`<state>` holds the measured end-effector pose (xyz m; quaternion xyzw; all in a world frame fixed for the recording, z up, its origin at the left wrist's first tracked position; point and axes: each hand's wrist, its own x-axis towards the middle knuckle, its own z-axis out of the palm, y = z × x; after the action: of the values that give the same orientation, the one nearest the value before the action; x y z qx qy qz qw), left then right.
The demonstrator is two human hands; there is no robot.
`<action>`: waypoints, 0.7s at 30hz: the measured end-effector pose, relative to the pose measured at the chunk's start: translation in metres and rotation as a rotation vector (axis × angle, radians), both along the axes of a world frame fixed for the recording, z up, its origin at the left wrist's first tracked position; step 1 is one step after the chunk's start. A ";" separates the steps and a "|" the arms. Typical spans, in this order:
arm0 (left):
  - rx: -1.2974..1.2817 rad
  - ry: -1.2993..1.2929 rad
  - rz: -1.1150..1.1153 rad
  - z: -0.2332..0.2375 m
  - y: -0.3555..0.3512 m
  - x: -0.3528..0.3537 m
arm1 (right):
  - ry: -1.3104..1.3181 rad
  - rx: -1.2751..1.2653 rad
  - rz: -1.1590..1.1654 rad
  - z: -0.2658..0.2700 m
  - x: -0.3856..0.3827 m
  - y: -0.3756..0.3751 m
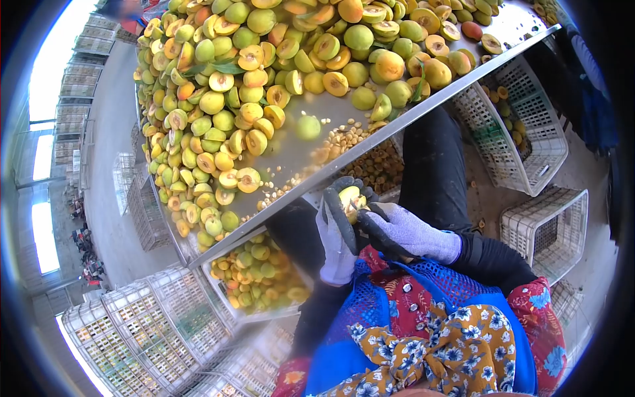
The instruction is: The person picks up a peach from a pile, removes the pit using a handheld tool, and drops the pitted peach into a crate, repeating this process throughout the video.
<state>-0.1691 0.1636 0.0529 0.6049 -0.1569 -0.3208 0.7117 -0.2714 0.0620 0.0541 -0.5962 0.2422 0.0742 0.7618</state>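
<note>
My left hand point(338, 228), in a lilac glove with dark palm and fingers, is closed round an apricot point(351, 198) whose pale cut flesh shows. My right hand point(409, 231), gloved alike, meets it from the other side with its fingertips pressed at the fruit. Whether a tool or a stone sits between those fingers is hidden. Both hands are over my lap, just off the edge of the metal table point(311, 173). On the table lies a heap of green-yellow apricots point(231, 86), whole and halved. Loose pale stones point(340, 142) are scattered along the near edge.
Below the table edge is a container of dark brown stones point(377, 165). A crate of apricots point(254, 271) stands to the left. White plastic crates point(149, 331) fill the lower left; another crate point(516, 126) holding fruit and an overturned-looking crate point(546, 231) are at the right.
</note>
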 end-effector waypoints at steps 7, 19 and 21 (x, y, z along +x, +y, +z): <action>0.030 0.198 0.192 -0.007 -0.008 -0.009 | -0.056 -0.638 0.022 0.006 -0.007 0.014; -0.049 0.159 0.179 0.002 0.000 -0.016 | 0.056 0.571 0.084 0.034 -0.004 -0.010; -0.081 0.015 0.167 0.006 0.003 -0.019 | 0.069 0.857 0.066 0.031 -0.008 -0.013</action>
<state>-0.1878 0.1662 0.0586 0.5843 -0.1135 -0.2583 0.7609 -0.2793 0.0495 0.0848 -0.2304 0.1954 0.2123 0.9293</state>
